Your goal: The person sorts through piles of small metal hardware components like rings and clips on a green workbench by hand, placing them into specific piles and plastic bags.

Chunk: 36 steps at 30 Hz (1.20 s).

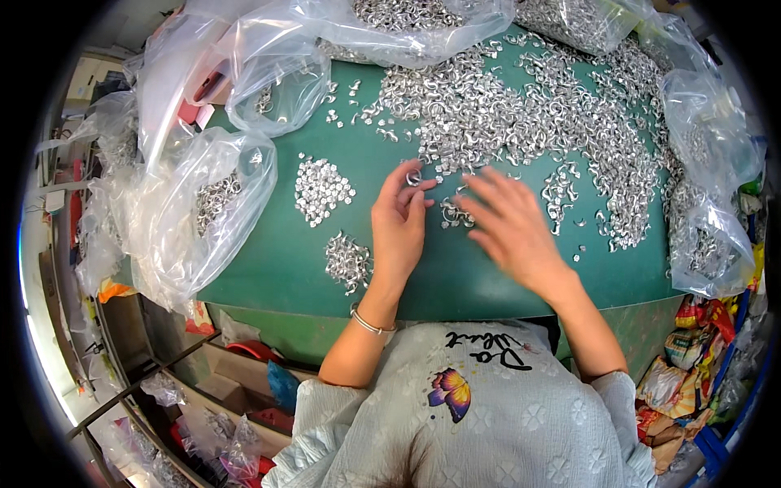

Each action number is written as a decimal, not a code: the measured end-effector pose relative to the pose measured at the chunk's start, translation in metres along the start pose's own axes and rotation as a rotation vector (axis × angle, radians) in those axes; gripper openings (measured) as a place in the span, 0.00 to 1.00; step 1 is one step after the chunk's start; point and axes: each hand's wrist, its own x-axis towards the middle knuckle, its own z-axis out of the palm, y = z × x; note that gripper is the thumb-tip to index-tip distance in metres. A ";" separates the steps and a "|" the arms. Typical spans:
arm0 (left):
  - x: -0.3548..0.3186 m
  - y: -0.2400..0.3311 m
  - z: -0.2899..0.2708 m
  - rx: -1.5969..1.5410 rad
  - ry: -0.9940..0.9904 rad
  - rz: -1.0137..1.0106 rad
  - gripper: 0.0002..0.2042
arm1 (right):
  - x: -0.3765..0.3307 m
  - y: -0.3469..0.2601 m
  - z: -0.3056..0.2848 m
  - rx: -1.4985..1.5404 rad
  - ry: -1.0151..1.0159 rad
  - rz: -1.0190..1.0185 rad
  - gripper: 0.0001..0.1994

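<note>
— Nearest the camera, what is seen?

— Both forearms are raised from the lower edge over a grey top toward the green table (268, 268). A bangle (368, 324) is worn on the left wrist.

— How is the left hand (397, 224) posed?

— It is stretched toward 12 o'clock, fingers curled lightly, and one small metal ring (413, 177) is pinched at the fingertips.

— And the right hand (508, 228)?

— It is laid flat, fingers spread toward 10 o'clock and blurred; nothing is seen gripped. A small cluster (455, 214) lies just beside its fingertips.

— Where are the other rings?

— A large heap (529, 114) is spread at 12 to 2 o'clock, two sorted piles (323, 189) at 9 o'clock, with clear bags (203, 211) round the rim.
</note>
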 end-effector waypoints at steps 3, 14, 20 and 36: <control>-0.005 0.005 -0.005 0.166 -0.068 0.067 0.20 | -0.004 0.003 0.015 -0.076 -0.046 -0.075 0.14; -0.016 0.002 -0.003 0.951 -0.139 0.391 0.19 | -0.014 0.012 0.009 -0.185 0.116 0.082 0.15; -0.024 0.014 -0.003 0.730 -0.063 0.293 0.18 | -0.024 0.030 -0.005 -0.143 0.196 0.181 0.14; -0.037 0.012 0.011 0.675 -0.158 0.293 0.16 | -0.026 0.020 -0.009 0.218 0.429 0.471 0.06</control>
